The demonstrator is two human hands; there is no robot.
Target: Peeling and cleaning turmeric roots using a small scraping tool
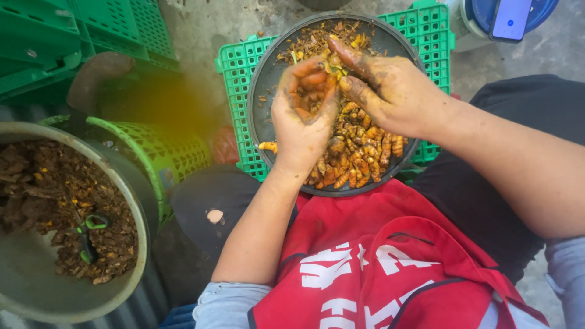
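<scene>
My left hand (303,116) is cupped, palm up, around an orange turmeric root (309,91) over a round dark tray (259,103). My right hand (384,85), smeared with dirt, reaches in from the right, its fingertips pinching at the root and a yellow scrap beside it. Several orange turmeric roots (359,155) lie heaped in the tray's near half. Brown peel and scraps (311,38) cover the tray's far part. The tray rests on a green plastic crate (234,85), above my red apron (378,256).
At the left stands a grey basin (36,292) of brown peelings with green-handled scissors (88,234) lying in it. A green mesh basket (167,152) lies beside it, with more green crates (73,30) behind. A phone (510,18) rests on a blue-lidded container at top right.
</scene>
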